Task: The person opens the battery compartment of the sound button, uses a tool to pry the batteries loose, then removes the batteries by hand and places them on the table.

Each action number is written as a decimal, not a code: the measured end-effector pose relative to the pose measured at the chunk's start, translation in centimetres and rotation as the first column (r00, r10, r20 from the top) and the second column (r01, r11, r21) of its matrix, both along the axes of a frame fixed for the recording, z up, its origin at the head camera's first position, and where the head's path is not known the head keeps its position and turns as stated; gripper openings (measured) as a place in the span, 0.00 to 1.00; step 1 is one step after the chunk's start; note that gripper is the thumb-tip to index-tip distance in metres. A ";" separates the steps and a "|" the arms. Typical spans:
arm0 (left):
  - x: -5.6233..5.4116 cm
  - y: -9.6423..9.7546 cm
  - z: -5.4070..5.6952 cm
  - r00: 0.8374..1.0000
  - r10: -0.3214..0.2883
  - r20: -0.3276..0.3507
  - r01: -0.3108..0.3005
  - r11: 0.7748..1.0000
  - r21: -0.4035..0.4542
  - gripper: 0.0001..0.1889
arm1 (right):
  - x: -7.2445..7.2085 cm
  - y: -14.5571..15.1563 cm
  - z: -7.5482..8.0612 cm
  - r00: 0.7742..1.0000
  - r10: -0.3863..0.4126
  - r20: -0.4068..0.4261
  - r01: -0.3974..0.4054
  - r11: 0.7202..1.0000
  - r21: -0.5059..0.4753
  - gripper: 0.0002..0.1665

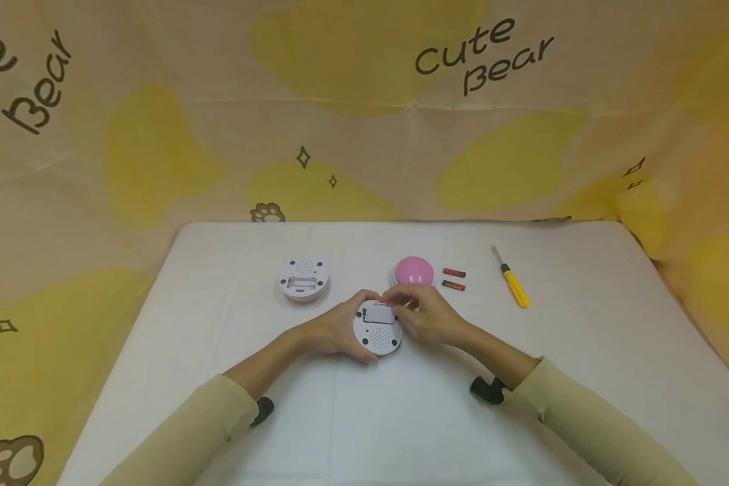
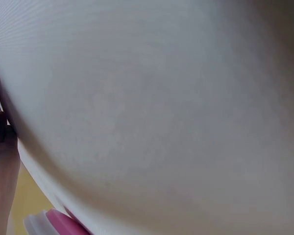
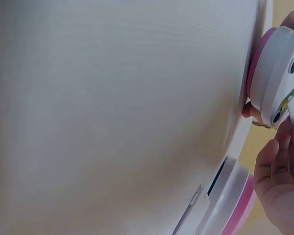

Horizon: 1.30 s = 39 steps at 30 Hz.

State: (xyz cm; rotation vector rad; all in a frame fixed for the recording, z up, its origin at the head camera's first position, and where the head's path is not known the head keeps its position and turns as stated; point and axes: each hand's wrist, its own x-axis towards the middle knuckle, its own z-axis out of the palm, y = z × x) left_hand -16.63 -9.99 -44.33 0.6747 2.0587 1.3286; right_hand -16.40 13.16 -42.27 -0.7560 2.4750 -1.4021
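Note:
A round white device (image 1: 379, 337) with a pink underside is held bottom-up, its speaker holes and dark feet facing me. My left hand (image 1: 334, 331) grips it around its left side. At its battery compartment my right hand (image 1: 425, 314) pinches a white battery cover (image 1: 379, 313) by its edge. The right wrist view shows the cover tilted over the compartment, with green and yellow bits visible underneath. In that view the right fingers (image 3: 281, 147) meet at the cover's edge. The left wrist view shows mostly white tabletop.
A second upturned device (image 1: 304, 278) has an uncovered battery compartment. Beyond my right hand sits a pink-topped device (image 1: 414, 271), with a flat white piece (image 3: 193, 210) beside it. Two red batteries (image 1: 453, 279) and a yellow-handled screwdriver (image 1: 514, 285) lie to the right.

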 end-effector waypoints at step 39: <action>0.0 -0.1 -0.2 0.999 0.007 0.034 -0.006 1.000 -0.009 0.53 | -0.4 11.8 0.7 0.983 -0.151 -0.102 0.170 0.963 0.210 0.16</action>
